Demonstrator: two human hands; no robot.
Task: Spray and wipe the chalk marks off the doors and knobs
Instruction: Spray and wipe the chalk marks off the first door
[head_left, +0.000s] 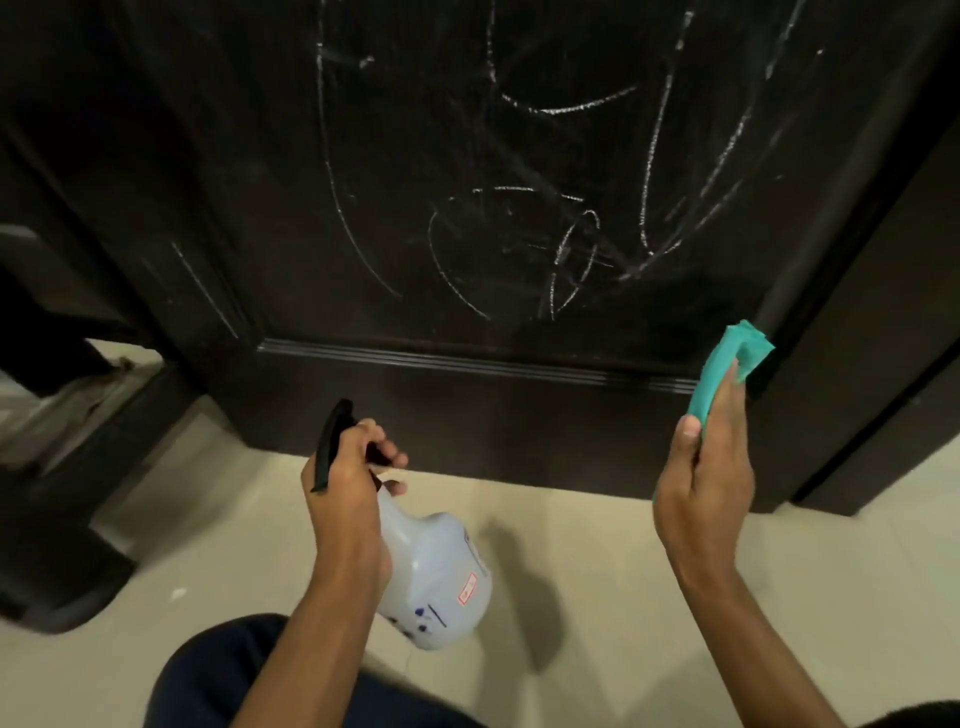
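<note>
Low in the frame's centre, a white spray bottle (436, 577) is gripped at its black trigger head by the left hand (349, 478), fingers curled. At right, a folded teal cloth (727, 371) is pinched in the right hand (706, 483). Beyond, chalk marks (566, 244) are spread across the dark door (415, 234).

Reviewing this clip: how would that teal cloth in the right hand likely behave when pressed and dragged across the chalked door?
The teal cloth looks soft and floppy: it is folded into a pad whose free end curls above the right hand. It probably weighs little, pinched between thumb and fingers. Pushed over the door, it would likely flatten and bunch rather than slide stiffly.
</note>
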